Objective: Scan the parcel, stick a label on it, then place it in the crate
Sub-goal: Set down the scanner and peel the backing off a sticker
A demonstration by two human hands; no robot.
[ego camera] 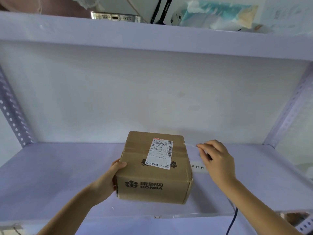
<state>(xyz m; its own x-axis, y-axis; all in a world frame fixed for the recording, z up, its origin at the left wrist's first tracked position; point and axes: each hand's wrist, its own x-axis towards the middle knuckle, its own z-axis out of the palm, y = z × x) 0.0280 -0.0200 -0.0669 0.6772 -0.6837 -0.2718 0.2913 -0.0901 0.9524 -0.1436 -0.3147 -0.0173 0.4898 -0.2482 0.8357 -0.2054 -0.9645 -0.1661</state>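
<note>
The left hand (108, 180) grips the CONBA cardboard parcel (155, 168) on the shelf (67, 175); just right of it, the right hand (215, 160) pinches a thin clear strip (190, 144).

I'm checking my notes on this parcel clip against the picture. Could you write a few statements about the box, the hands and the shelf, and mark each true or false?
1. The cardboard box rests on the shelf. True.
2. The left hand grips the box's left side. True.
3. The right hand lies flat on top of the box. False: it is off to the box's right, pinching a thin strip between its fingertips.
4. The box top is bare. False: a white shipping label with barcodes is stuck on it.
5. The box sits in a crate. False: no crate is in view.
</note>
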